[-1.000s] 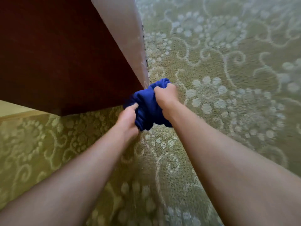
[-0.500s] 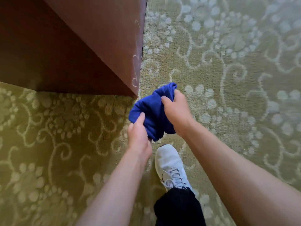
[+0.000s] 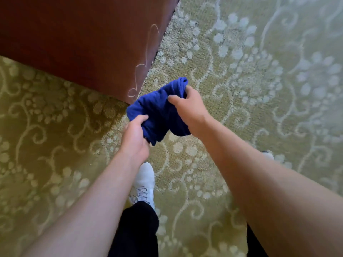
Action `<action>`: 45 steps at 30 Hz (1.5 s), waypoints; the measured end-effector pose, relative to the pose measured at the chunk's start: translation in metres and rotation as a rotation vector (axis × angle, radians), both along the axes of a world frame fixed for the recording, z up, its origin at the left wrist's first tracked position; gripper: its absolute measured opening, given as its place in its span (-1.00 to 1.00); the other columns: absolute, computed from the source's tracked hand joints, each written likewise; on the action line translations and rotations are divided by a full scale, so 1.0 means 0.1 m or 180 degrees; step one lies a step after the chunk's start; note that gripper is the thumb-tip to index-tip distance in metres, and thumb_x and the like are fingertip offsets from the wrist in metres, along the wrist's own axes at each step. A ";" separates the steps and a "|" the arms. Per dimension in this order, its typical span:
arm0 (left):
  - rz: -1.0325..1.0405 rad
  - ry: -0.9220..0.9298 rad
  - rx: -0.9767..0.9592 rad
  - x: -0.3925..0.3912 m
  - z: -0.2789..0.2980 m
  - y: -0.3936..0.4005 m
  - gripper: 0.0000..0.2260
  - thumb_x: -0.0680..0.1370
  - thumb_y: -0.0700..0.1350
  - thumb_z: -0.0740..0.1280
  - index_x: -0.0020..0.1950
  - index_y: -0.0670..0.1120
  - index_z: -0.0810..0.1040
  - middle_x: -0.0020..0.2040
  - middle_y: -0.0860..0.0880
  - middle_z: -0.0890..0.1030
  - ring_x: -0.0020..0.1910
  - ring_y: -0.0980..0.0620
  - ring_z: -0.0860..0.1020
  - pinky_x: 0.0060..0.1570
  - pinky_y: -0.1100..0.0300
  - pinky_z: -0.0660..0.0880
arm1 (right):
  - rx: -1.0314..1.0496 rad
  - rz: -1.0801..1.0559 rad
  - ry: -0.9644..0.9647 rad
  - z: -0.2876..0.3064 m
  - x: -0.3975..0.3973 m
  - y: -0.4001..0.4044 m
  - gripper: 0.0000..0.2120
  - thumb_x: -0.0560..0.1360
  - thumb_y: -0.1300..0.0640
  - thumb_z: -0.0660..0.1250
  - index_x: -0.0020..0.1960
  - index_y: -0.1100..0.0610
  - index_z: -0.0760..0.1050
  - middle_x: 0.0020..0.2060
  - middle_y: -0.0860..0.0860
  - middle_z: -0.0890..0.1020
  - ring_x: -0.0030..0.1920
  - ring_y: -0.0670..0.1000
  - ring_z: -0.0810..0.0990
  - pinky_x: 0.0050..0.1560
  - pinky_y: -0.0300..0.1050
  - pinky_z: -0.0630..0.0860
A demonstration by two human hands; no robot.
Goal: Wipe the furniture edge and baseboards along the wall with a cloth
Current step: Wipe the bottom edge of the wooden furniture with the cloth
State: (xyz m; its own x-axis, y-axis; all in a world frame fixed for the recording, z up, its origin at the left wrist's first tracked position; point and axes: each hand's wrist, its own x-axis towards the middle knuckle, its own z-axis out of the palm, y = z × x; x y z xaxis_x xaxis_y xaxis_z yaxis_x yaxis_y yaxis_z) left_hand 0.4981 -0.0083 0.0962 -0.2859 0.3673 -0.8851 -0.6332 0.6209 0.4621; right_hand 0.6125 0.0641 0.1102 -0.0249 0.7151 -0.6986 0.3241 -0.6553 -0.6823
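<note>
Two hands share one bunched blue cloth [image 3: 159, 110], held in the air above the patterned carpet [image 3: 250, 75], just off the lower corner of the dark wooden furniture [image 3: 83, 41]. Judging by the way the fabric is gathered between them, the step in hand looks like regrouping the cloth, folding or turning it to a fresh face, and not a wiping stroke; the cloth may graze the cabinet's corner, but the view does not settle that. The left hand [image 3: 134, 140] grips the nearer, lower end, its thumb laid over the top of the folds and its fingers curled beneath, out of sight. The right hand [image 3: 189, 106] clamps the farther end, thumb pressing on the upper surface and fingers wrapped round the bundle's far side. Neither hand is spread; both are closed on fabric. The next move probably calls for settling the cloth into one palm as a flat pad, then bringing it down onto the furniture's bottom edge, where pale looping scratch marks [image 3: 146, 60] show on the side panel. No baseboard is visible here. A white shoe [image 3: 144, 180] stands on the carpet below the hands.
</note>
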 end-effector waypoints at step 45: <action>0.2647 0.1599 0.0266 0.21 -1.72 0.94 -0.85 0.57 -0.04 0.34 -0.18 -0.02 0.61 -0.20 0.04 0.70 -0.14 -0.01 0.68 -0.15 0.11 0.59 | 0.0699 0.1809 0.0376 -2.00 -0.83 1.17 -0.74 0.54 0.17 0.20 -0.30 0.07 0.24 -0.38 -0.04 0.35 -0.33 0.00 0.33 -0.11 -0.08 0.31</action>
State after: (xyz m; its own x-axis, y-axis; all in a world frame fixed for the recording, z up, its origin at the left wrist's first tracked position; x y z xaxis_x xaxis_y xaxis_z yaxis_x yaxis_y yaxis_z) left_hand 0.5189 0.0861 -0.0761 -0.8193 -0.0665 -0.5695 -0.5717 0.0178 0.8203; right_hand 0.5300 0.1812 -0.0903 -0.5122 0.6941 -0.5059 0.4952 -0.2426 -0.8342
